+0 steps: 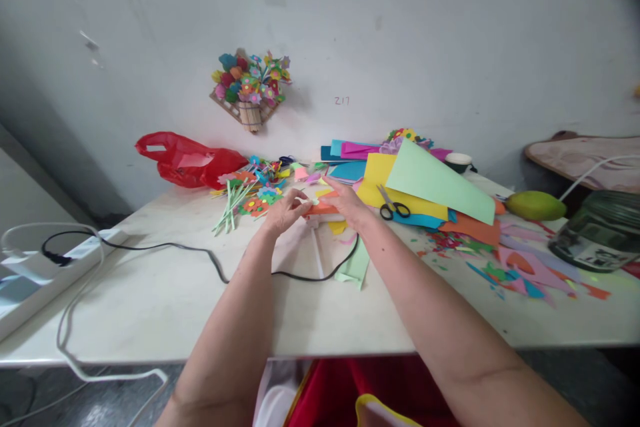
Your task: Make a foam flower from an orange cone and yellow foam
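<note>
Both my hands meet at the middle of the white table [165, 300]. My left hand [284, 211] has its fingers curled and pinches a small pale piece at its fingertips. My right hand [346, 203] lies over an orange paper piece [323, 209], fingers pressed together on it. A white stick [318, 255] runs from under the hands toward me. Black-handled scissors [393, 207] lie just right of my right hand on yellow paper [376, 181]. A pale green paper strip [356, 268] lies below my right wrist.
Coloured paper sheets [430, 180] and scraps [520, 270] cover the right side. Paper flowers on green sticks [247, 197], a red plastic bag [187, 161], a black cable [200, 252], a power strip [60, 260], a green fruit [535, 205] and a dark jar [597, 230] stand about. A flower decoration [251, 85] hangs on the wall.
</note>
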`<state>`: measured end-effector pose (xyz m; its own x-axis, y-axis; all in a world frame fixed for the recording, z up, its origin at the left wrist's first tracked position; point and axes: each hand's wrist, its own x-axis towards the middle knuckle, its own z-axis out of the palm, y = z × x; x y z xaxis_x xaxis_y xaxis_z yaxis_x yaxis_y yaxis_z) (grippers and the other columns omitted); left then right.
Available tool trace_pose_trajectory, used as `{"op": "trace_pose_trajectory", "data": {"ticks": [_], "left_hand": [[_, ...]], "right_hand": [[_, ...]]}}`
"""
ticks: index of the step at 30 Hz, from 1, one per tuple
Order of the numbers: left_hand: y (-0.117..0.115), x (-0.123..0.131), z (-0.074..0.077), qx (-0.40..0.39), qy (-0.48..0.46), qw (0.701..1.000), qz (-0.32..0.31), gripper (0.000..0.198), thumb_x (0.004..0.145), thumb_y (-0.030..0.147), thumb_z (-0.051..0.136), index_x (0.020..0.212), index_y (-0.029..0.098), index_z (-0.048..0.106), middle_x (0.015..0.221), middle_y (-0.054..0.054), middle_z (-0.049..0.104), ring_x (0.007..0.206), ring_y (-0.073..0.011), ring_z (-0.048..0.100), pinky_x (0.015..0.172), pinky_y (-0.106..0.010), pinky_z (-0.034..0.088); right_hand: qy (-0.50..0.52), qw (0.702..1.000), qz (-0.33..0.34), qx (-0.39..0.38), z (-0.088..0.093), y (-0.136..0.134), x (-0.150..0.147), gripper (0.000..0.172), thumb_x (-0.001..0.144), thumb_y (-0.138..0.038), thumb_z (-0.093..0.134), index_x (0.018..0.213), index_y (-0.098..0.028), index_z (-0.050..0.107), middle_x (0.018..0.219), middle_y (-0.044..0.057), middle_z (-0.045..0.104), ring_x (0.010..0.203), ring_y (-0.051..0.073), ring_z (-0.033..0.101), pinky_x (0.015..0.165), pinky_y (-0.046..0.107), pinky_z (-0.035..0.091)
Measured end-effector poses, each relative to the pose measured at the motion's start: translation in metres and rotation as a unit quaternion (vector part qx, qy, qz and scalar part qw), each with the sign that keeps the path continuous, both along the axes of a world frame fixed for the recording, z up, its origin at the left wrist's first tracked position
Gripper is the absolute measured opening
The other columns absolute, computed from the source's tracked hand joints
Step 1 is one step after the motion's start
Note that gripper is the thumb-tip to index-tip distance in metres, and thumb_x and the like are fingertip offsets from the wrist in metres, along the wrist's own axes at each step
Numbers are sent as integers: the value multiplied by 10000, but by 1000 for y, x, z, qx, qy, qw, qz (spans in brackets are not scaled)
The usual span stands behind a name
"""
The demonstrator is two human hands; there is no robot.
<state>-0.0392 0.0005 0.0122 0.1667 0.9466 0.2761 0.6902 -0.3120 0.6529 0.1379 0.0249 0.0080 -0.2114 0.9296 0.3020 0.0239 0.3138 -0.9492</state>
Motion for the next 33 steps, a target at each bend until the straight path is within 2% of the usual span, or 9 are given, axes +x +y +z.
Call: {"op": "trace_pose_trajectory", "data": {"ticks": [10, 15, 22, 33], "left_hand": [[2, -2, -2, -21, -39, 999, -24, 372, 742, 520, 503, 948, 210, 504, 734, -26, 658, 719, -189, 586, 660, -308, 421], [3, -2, -3, -19, -40, 999, -23, 370, 741, 514, 508, 949, 208, 500, 742, -26, 654, 704, -185, 577, 651, -309, 422], [4, -4, -4, -25, -69, 997, -38, 324, 756, 470, 478, 949, 211, 510, 740, -18, 645, 736, -190, 580, 673, -316, 426], [2, -2, -3, -29, -46, 998, -23, 368, 731, 519, 519, 934, 212, 509, 726, -21, 650, 724, -194, 597, 640, -306, 421]], "right_hand": [[-1, 1000, -7, -10, 7, -9, -2, 633, 643, -147, 620, 1260, -255, 530, 1288, 21, 537, 1125, 199, 525, 970, 346, 408], [-8, 1000, -1, -20, 8, -8, -2, 656, 656, -146, 603, 1297, -231, 494, 1227, 39, 581, 1040, 206, 575, 944, 368, 432], [-12, 1000, -18, 1, 7, -6, -3, 618, 641, -129, 604, 1242, -263, 549, 1235, 6, 578, 1141, 203, 514, 998, 359, 382], [-18, 1000, -14, 20, 6, -5, -4, 600, 643, -107, 592, 1227, -242, 565, 1275, 11, 550, 1185, 203, 479, 1027, 343, 347]]}}
